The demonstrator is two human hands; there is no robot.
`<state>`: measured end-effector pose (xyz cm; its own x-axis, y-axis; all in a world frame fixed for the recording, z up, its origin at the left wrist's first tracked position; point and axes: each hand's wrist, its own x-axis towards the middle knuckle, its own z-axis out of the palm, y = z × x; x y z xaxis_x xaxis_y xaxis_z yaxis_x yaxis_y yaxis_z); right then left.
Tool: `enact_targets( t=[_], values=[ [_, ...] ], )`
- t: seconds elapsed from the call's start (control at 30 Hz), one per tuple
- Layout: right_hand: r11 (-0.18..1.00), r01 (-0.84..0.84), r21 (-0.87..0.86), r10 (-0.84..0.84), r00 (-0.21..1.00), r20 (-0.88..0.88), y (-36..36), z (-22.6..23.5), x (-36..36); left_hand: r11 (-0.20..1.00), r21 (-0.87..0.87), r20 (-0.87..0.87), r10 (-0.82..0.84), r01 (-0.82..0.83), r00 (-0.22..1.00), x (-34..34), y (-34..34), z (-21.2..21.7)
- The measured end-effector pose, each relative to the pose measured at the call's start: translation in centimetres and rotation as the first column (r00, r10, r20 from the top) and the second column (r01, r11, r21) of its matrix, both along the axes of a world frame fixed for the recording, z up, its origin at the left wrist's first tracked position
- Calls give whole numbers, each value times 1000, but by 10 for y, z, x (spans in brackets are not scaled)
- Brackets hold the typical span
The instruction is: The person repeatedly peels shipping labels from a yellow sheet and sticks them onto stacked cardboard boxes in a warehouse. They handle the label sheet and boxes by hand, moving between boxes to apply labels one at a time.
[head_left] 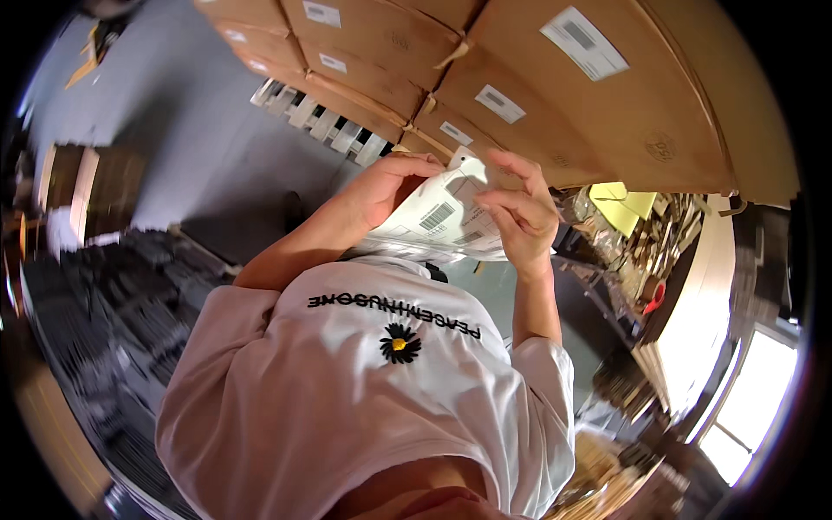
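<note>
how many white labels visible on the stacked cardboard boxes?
7 on the cardboard boxes: top right, top centre, mid-right, centre, above the hands, two upper left. More may be hidden.

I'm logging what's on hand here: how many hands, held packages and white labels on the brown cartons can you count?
Hands: 2, the left hand and the right hand, both with a grip on the package
White plastic package: 1
White labels on the stacked brown cartons: 7 that I can make out
Total: 10

Two hands (pixel 390 186), one white labelled package (pixel 442 221), several stacked cardboard boxes (pixel 555 95)
</note>
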<state>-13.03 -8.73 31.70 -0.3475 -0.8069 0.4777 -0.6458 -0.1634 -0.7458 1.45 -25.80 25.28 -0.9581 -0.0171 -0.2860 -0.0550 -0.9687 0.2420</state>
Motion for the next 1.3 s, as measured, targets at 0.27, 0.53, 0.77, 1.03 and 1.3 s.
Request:
enact_targets(
  t=[0.27,0.53,0.77,1.03,1.3],
  values=[
    [959,71,273,-103,989,102,-154,26,70,968,-239,21,-79,82,997,53,-155,9],
    [922,-127,365,-68,877,475,-214,9,68,977,-179,-83,-130,114,988,58,-211,3],
    [960,-103,262,56,982,181,-237,-36,60,996,93,-11,0,1,1000,63,-190,-50],
    [988,-152,11,152,978,-142,-247,-120,54,986,139,39,90,-95,995,63,-181,-114],
    [989,-110,-100,70,939,-336,-252,-232,35,999,34,15,-8,7,1000,45,-213,-212]
  ],
)
